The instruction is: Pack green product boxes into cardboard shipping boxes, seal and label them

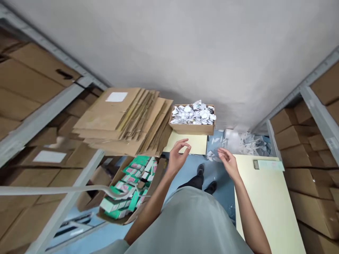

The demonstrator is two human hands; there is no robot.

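My left hand (178, 155) is raised in front of me with curved fingers apart and nothing in it. Just beyond it stands a cardboard box (192, 129) heaped with crumpled white paper (196, 113), on a pale yellow board (194, 143). To the left of that hand leans a tall stack of flattened cardboard boxes (113, 109), with a white label on the top one. My right hand (228, 160) hovers near the corner of a pale yellow table (267, 204), fingers loosely bent and holding nothing. Neither hand touches anything.
Below the stack, an open carton (156, 187) holds several green and white small boxes (129, 190). Shelves of brown cartons (307, 155) line both sides. White scraps (255, 144) lie by the wall. A pale green strip (270, 165) rests on the table. Blue floor (182, 180) surrounds my feet.
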